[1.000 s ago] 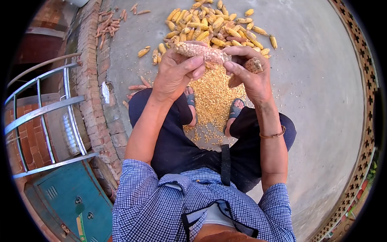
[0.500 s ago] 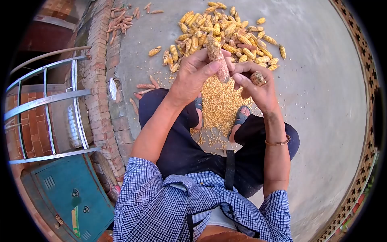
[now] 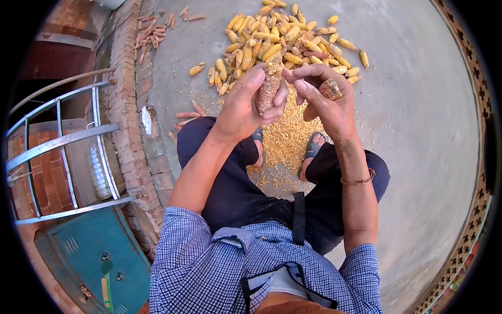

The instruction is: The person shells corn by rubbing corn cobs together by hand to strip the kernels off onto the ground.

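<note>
My left hand [image 3: 243, 102] is wrapped round a corn cob [image 3: 270, 86], mostly stripped and pinkish, with some yellow kernels left near its upper end. In my right hand [image 3: 329, 107] a second cob [image 3: 330, 90] is gripped, its rough end poking out between thumb and fingers. The right fingertips are close beside the first cob; whether they touch it I cannot tell. Below both hands, loose yellow kernels [image 3: 287, 131] lie heaped on the ground between my feet. Past the hands is a pile of corn ears [image 3: 293, 34].
Bare cobs [image 3: 150, 35] lie in a heap at the upper left, and a few more cobs [image 3: 188, 114] rest by my left knee. A brick edging [image 3: 130, 104], a metal rail [image 3: 63, 138] and a teal metal door [image 3: 99, 251] stand along the left.
The cob in my left hand has shifted slightly left and down, and the left fingers now curl round its side. My right hand has drawn a little apart from it.
</note>
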Tool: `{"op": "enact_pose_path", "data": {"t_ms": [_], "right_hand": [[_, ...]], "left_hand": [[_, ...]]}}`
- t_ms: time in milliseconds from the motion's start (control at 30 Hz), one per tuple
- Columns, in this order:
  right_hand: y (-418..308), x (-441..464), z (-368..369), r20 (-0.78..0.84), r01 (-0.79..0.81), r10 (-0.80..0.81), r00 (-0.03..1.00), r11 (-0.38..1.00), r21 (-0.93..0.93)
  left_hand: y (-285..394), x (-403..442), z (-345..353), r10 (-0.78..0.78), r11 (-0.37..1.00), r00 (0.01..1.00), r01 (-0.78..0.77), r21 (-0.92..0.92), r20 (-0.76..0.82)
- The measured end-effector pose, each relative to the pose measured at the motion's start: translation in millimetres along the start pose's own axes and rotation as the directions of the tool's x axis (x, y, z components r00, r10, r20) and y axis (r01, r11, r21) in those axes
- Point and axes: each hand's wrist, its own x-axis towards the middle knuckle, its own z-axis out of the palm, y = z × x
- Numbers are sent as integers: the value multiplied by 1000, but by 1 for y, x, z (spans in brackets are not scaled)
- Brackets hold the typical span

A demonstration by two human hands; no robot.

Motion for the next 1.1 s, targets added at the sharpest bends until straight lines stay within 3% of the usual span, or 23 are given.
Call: {"op": "enact_pose_path", "data": {"t_ms": [300,500,600,767,967,1067,1100], "right_hand": [[-2,-3,6,60,63,-61,996,997,-40],[3,-6,13,50,132,-129,990,990,-56],[14,-6,18,12,216,-216,976,974,-65],[18,-6,20,0,256,-257,966,962,-95],[20,-3,11,1,205,-206,979,972,-115],[4,-7,13,7,-6,5,1000,995,96],[4,-7,12,19,0,-2,1000,995,103]], "left_hand": [[-2,0,1,16,998,993,-9,62,-116],[-7,0,-5,27,997,996,-21,68,-86],[-10,-1,-6,-49,978,987,79,194,-155],[-14,0,-8,-73,969,979,115,220,-188],[-13,4,5,-102,977,970,140,162,-221],[-13,3,2,-140,978,973,164,126,-183],[-13,3,0,-157,977,973,177,116,-168]]}}
